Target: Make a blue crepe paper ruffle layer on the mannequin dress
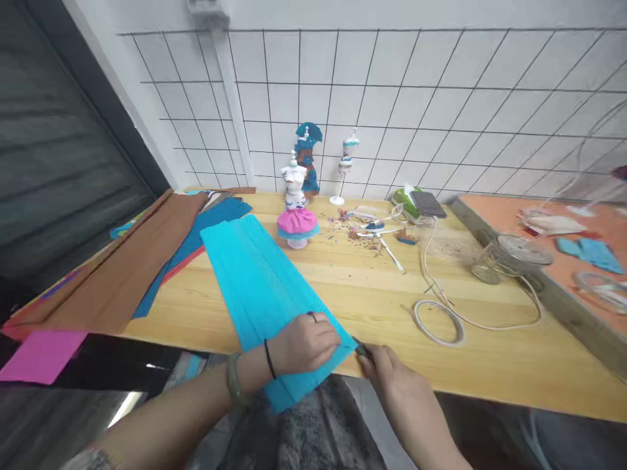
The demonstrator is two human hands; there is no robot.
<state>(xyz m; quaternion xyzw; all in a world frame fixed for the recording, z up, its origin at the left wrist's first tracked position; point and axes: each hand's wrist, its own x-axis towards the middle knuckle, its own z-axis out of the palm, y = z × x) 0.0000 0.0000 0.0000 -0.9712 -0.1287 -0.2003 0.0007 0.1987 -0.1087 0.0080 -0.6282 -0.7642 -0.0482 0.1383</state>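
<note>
Head view: from where I stand, the turquoise sheet (257, 277) lies aslant on the wooden table (343, 303), its near end slipping over the edge toward the person's lap. The left hand (304, 341) rests on it close to the near right corner, fingers curled together; whether they pinch a fold or merely press, I cannot tell. The right hand (392, 375) is closed around a small dark tool (363, 350), whose front end meets that corner; what kind of tool it is stays too blurred to say. The sheet looks feather-light, thin and limp, like crepe paper or fine cloth, so I'd judge it apt to crease, to slide on the smooth boards and perhaps to tear if tugged. It seems best taken with flat fingers just in from an edge, with the overhanging part supported rather than left to drag. As for containers, a clear jar (484, 271) sits toward the right of the table, just beside a round spool (523, 249); I can't make out anything inside it. Farther back, a green pack (402, 197) has a dark flat device (428, 203) leaning on it, and its contents are hard to judge.
</note>
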